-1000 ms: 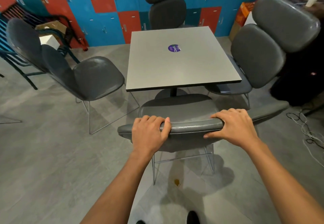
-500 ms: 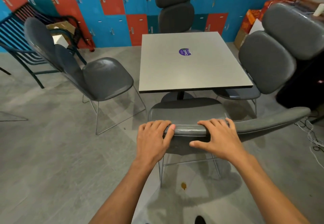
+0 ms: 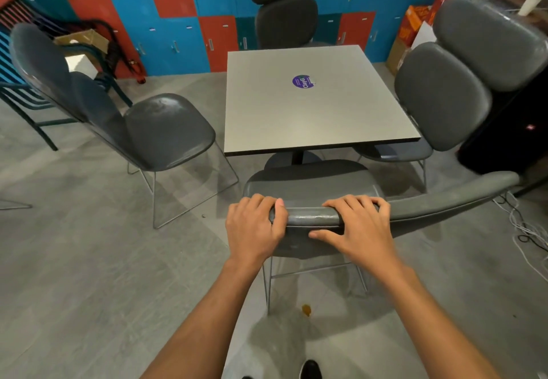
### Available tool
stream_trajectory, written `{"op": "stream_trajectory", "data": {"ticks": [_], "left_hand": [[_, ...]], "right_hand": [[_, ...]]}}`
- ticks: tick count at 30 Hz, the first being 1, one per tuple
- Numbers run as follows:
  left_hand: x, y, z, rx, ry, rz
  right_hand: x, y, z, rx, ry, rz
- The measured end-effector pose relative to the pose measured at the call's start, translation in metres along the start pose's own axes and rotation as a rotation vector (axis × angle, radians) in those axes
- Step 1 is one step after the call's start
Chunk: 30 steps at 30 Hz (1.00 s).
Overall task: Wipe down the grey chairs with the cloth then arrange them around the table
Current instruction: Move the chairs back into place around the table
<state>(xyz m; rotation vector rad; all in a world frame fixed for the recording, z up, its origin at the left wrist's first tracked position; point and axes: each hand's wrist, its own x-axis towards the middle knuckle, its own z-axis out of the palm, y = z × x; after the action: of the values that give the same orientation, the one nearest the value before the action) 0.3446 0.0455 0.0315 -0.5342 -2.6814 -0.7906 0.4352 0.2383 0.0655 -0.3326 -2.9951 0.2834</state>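
A square grey table (image 3: 314, 118) with a purple sticker stands in the middle of the head view. Right below me is a grey chair (image 3: 311, 183) facing the table's near edge. My left hand (image 3: 255, 230) grips the left end of its backrest top, fingers curled over it. My right hand (image 3: 358, 227) grips the same top edge a little to the right, thumb stretched along the back. Three more grey chairs stand around: one at the left (image 3: 154, 129), angled away from the table, one at the far side (image 3: 281, 8), one at the right (image 3: 439, 94). No cloth is in view.
Blue and red lockers (image 3: 178, 8) line the back wall. Dark stacked chairs (image 3: 26, 97) and a cardboard box (image 3: 80, 38) sit at the left. Boxes (image 3: 412, 23) and a black cabinet (image 3: 510, 129) stand at the right, with cables (image 3: 525, 227) on the floor. A small stain (image 3: 306, 310) marks the floor.
My right hand has slid left along the backrest toward my left hand. The near chair sits closer under the table edge, and my view has shifted a little left.
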Motion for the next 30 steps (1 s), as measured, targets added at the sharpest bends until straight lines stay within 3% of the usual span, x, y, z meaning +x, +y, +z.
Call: {"op": "stream_trajectory", "data": {"ticks": [9, 20, 23, 30], "left_hand": [[0.007, 0.0, 0.008, -0.013, 0.09, 0.031], [-0.005, -0.036, -0.014, -0.087, -0.069, 0.051], [-0.002, -0.076, -0.032, -0.107, -0.048, 0.05], [0.011, -0.225, -0.113, -0.057, 0.11, -0.005]], "right_hand": [[0.008, 0.007, 0.0, 0.028, 0.007, -0.003], [0.014, -0.048, -0.019, 0.048, -0.348, 0.011], [0.025, -0.088, -0.02, 0.135, -0.436, -0.019], [0.066, -0.24, 0.001, 0.308, -0.427, -0.167]]}}
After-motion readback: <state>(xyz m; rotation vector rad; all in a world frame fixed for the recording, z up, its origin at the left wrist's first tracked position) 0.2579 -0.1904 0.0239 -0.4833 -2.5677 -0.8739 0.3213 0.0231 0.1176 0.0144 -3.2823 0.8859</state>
